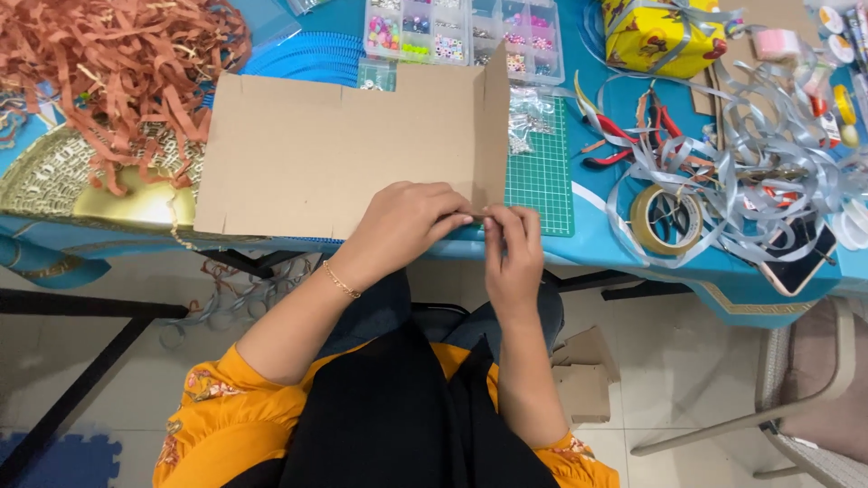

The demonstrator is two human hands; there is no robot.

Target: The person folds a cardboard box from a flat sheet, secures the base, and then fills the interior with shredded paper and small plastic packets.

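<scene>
A flat brown cardboard sheet (334, 149) with notched edges lies on the blue table (597, 239); its right flap stands folded up. My left hand (402, 221) rests on the sheet's near right corner, fingers pinching towards the flap's lower edge. My right hand (513, 262) meets it from the right, fingertips pinching the same corner of the cardboard. Both hands touch each other at the fingertips. A thin gold bracelet circles my left wrist.
A green cutting mat (542, 172) lies under the flap. A bead organiser box (466, 32), tape roll (666, 220), silver ribbon tangle (759, 154), red pliers (624, 136), yellow wrapped gift (660, 36), phone (800, 262), orange paper shreds (108, 63) and gold tray (81, 185) surround it. A chair (805, 398) stands right.
</scene>
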